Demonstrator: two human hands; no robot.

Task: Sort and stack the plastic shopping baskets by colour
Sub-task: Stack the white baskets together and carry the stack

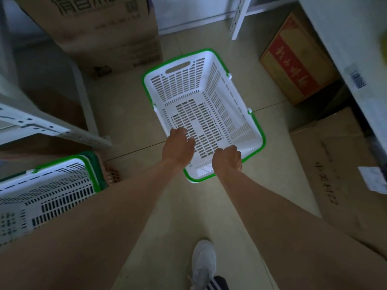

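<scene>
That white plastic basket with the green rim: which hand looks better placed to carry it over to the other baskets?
Probably the right hand: it is closed on the near rim of the white plastic basket with the green rim. The left hand only rests inside, though the white-and-green basket stack lies on its side.

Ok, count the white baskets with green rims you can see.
2. One basket is out in front over the floor, with the left hand and right hand at its near end. The other basket sits at lower left; more may be nested beneath it.
</scene>
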